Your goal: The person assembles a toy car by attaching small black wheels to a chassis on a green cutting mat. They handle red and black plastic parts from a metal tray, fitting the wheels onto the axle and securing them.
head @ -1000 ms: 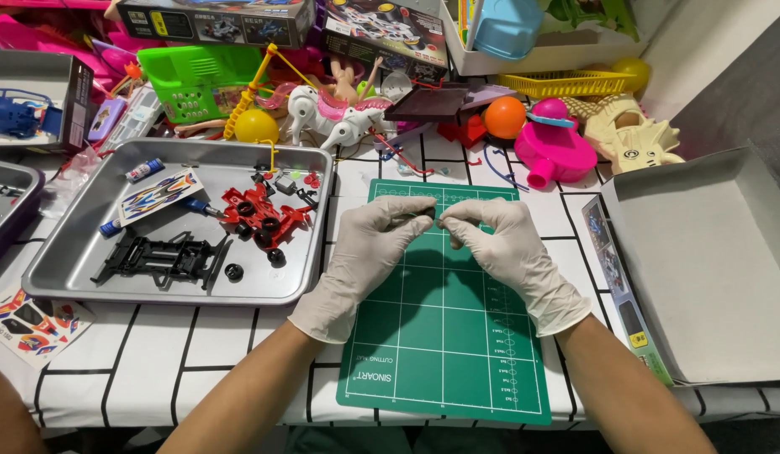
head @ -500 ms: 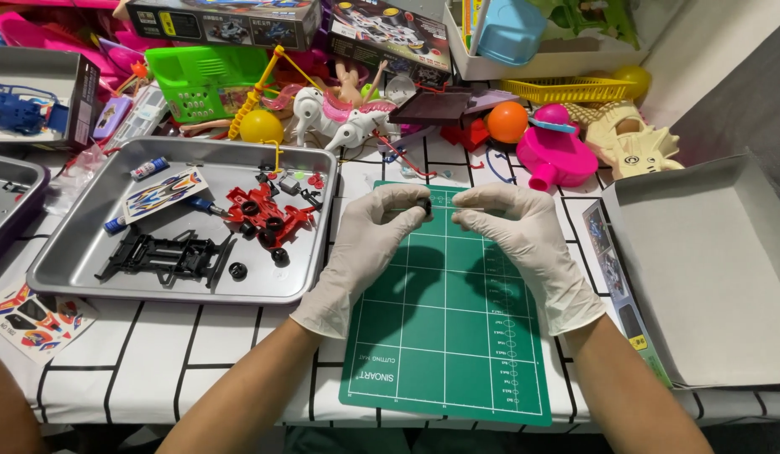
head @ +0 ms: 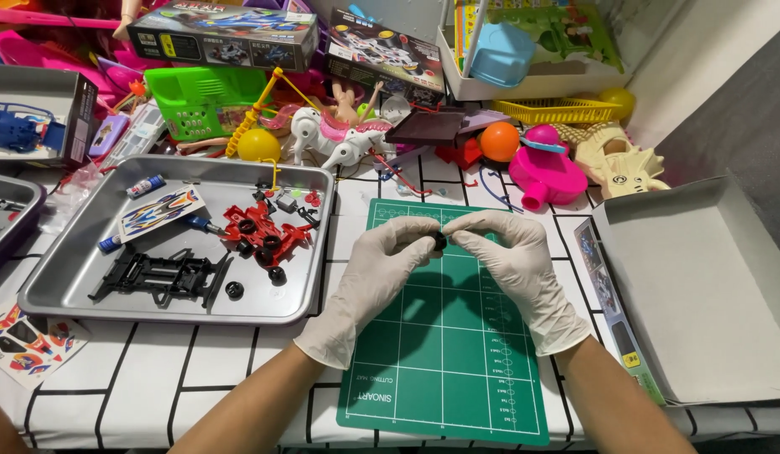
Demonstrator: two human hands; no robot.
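A small black wheel [head: 439, 241] is being pinched between the fingertips of both gloved hands, over the top part of the green mat [head: 444, 336], which is lying on the table [head: 196, 370]. The left hand [head: 369, 282] is being curled around it from one side, fingers pressed together at the tips; the right hand [head: 512, 273] is being closed on it from the other side in the same way. Most of the wheel is being hidden by the fingers, so whether it is one piece or two cannot be told.

The part is tiny and the gloves look smooth, so it may well be squeezed out of the pinch; if that happens, it could be lost among the toys crowded along the back of the table, or rolled off the mat toward the edge.

Left of the mat, a metal tray [head: 310, 252] is being used to hold the other parts: a black chassis [head: 158, 276], a red frame [head: 264, 234] with dark wheels on it, two loose black wheels near the front rim, a sticker sheet [head: 158, 210], a small tube and some little bits at the back. At the right, an open white box [head: 701, 286] is lying with nothing visible inside. Further back, a white bin [head: 524, 80] is holding a blue cup and books, and a yellow basket [head: 558, 109] is standing beside an orange ball [head: 499, 141].
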